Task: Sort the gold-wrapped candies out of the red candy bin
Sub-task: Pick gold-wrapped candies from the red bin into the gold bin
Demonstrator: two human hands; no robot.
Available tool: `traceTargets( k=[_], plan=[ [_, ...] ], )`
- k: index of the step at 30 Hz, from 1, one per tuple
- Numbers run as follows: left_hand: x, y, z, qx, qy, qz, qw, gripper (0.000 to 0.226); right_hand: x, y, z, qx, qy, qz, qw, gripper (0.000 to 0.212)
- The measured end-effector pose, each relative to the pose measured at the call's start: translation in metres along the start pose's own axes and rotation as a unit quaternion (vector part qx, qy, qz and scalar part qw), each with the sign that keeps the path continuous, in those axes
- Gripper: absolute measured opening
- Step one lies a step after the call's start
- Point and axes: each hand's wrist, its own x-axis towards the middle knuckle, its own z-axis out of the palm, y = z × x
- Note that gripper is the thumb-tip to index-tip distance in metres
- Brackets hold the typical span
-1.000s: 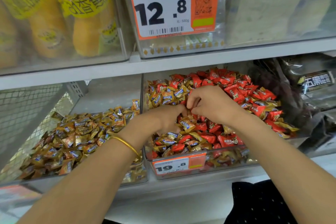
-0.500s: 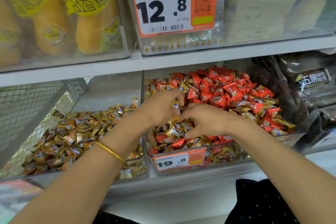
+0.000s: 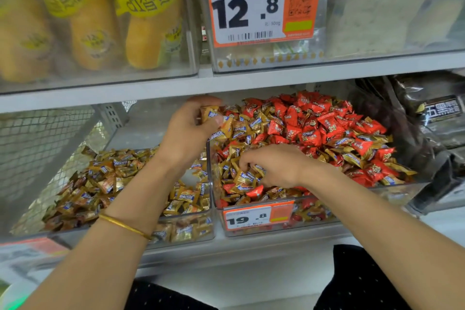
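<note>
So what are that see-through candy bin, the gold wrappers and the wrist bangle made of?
Candy bin: clear rigid plastic by the look; candies show through its glossy wall.
Gold wrappers: probably metallised film, shiny and crinkled, with pinched ends.
Bangle: thin, yellow, glinting, so likely metal; whether real gold cannot be told.

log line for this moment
left hand: holds gold candies above red candy bin back-left corner | right hand: curled on gold candies at bin front
</note>
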Motion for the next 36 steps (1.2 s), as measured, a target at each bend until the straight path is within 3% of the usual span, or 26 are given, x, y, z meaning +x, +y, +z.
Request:
traceTargets(
  k=[3, 6, 12, 17, 22, 24, 26, 31, 33, 36],
  plan=[
    [0.0, -0.007, -0.006, -0.045, 0.042, -0.046, 0.997, 0.021, 0.002, -0.003, 0.003, 0.016, 0.023, -0.008, 1.0, 0.029],
    [-0.003, -0.011, -0.013, -0.055, 0.067, -0.07, 0.994, 0.023, 0.002, 0.002, -0.002, 0.102, 0.052, 0.006, 0.993, 0.027],
    [-0.008, -0.018, -0.027, -0.057, 0.077, -0.087, 0.992, 0.024, -0.004, 0.013, -0.02, 0.38, 0.153, 0.045, 0.911, 0.031],
    [-0.014, -0.021, -0.031, -0.04, 0.064, -0.098, 0.992, 0.023, 0.0, 0.012, -0.023, 0.548, 0.173, 0.11, 0.811, 0.028],
    [-0.02, -0.021, -0.036, -0.053, 0.03, -0.117, 0.991, 0.022, 0.001, -0.003, -0.032, 0.765, 0.129, 0.095, 0.623, 0.023],
    [-0.021, -0.021, -0.039, -0.062, 0.009, -0.132, 0.989, 0.023, 0.002, -0.016, -0.038, 0.791, 0.122, 0.07, 0.595, 0.023],
    [-0.023, -0.021, -0.045, -0.085, -0.004, -0.151, 0.985, 0.027, 0.008, -0.035, -0.044, 0.762, 0.129, 0.029, 0.634, 0.024],
    [-0.025, -0.029, -0.064, -0.043, 0.013, -0.176, 0.983, 0.033, 0.03, -0.089, -0.047, 0.465, 0.166, -0.002, 0.87, 0.022],
    [-0.025, -0.033, -0.072, -0.024, 0.006, -0.188, 0.982, 0.04, 0.032, -0.094, -0.054, 0.415, 0.108, -0.021, 0.903, 0.021],
    [-0.025, -0.035, -0.076, 0.034, -0.003, -0.176, 0.984, 0.048, 0.026, -0.081, -0.062, 0.461, 0.005, -0.069, 0.885, 0.039]
  ],
)
